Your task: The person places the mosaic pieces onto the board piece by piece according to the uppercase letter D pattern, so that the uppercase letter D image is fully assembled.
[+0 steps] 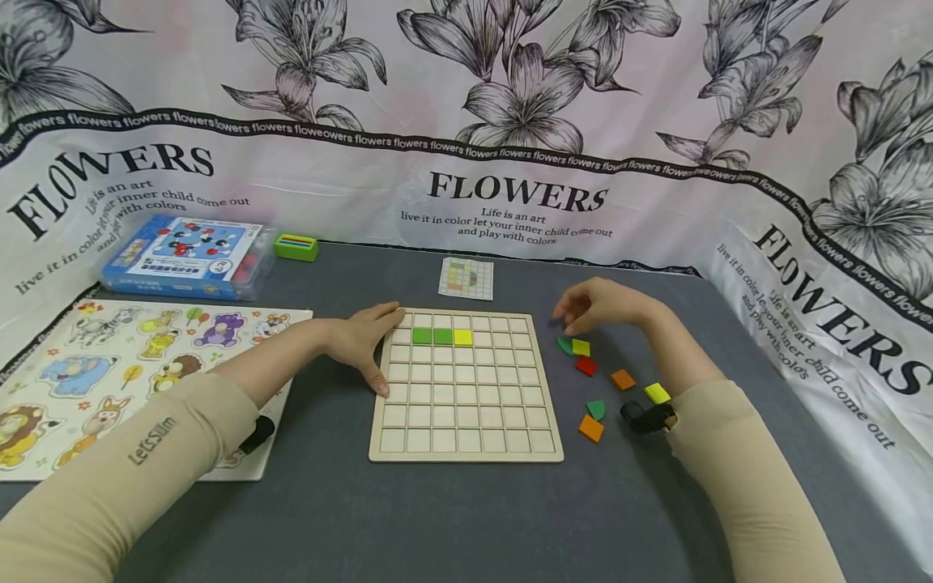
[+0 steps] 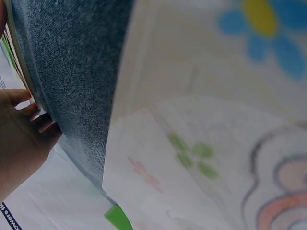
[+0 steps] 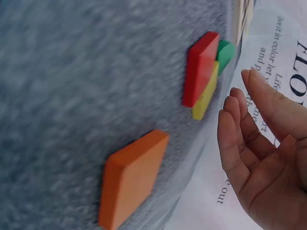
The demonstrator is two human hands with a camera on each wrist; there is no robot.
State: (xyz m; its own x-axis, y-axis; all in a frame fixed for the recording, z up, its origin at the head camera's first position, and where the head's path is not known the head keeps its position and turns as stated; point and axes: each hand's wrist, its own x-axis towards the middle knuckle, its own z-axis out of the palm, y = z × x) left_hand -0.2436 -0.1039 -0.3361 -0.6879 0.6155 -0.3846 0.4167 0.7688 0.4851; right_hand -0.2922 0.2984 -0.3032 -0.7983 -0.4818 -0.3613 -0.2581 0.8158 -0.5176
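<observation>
A wooden grid board (image 1: 467, 451) lies on the dark cloth, with two green tiles (image 1: 432, 335) and a yellow tile (image 1: 462, 337) in its second row. My left hand (image 1: 362, 338) rests against the board's left edge, thumb spread from the fingers. Right of the board, my right hand (image 1: 601, 306) hovers with loosely bent fingers and nothing visible between them. Just below its fingertips lie a rounded green piece (image 1: 564, 346), a yellow square (image 1: 581, 347) and a red square (image 1: 586, 366). In the right wrist view, the red piece (image 3: 201, 67) leans over the yellow piece (image 3: 206, 96).
More loose pieces lie nearer me: two orange squares (image 1: 591, 428), a green piece (image 1: 595, 410) and a yellow one (image 1: 658, 393). A pattern card (image 1: 466, 278) sits behind the board. At left are an animal picture board (image 1: 240, 340), a blue plastic box (image 1: 182, 257) and a green block (image 1: 296, 248).
</observation>
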